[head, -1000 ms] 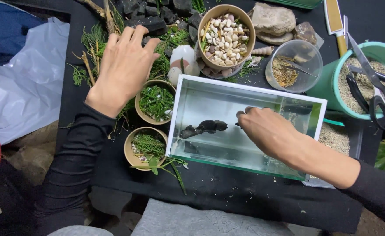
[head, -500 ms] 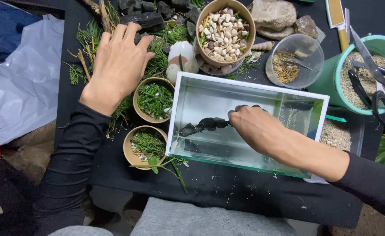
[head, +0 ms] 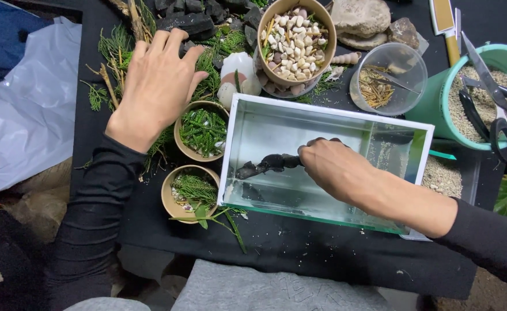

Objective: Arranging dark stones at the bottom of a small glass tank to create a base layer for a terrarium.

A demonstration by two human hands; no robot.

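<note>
Inside the rectangular glass tank (head: 322, 167), white-rimmed and set on a black cloth (head: 299, 253), reaches the right hand (head: 337, 170), fingers curled down and closed on one end of a long dark piece of wood or stone (head: 268, 164). Held low by that end, apparently so the rest can hang out toward the tank's left wall and meet the floor without knocking the glass. Wrist bent, back of the hand up, forearm in a black sleeve slanting in over the tank's near right corner.

Out to the left, well apart from the tank, lies the left hand (head: 158, 83), open and holding nothing, palm down with fingers spread over green sprigs (head: 112, 49) and twigs, fingertips near the dark flat stones (head: 187, 20). Looks like a bracing rest, steadying the body while the other hand works.

Just beside the tank's left wall, within easy reach, stand two small tan bowls of green cuttings (head: 203, 131), one behind the other. Behind the tank, a bigger bowl of pale pebbles (head: 296, 37), a clear cup of brownish bits (head: 387, 80), and two rough rocks (head: 363, 17). At the right edge, a teal tub of sand (head: 466, 92) with black scissors (head: 504, 112) laid across its rim.
</note>
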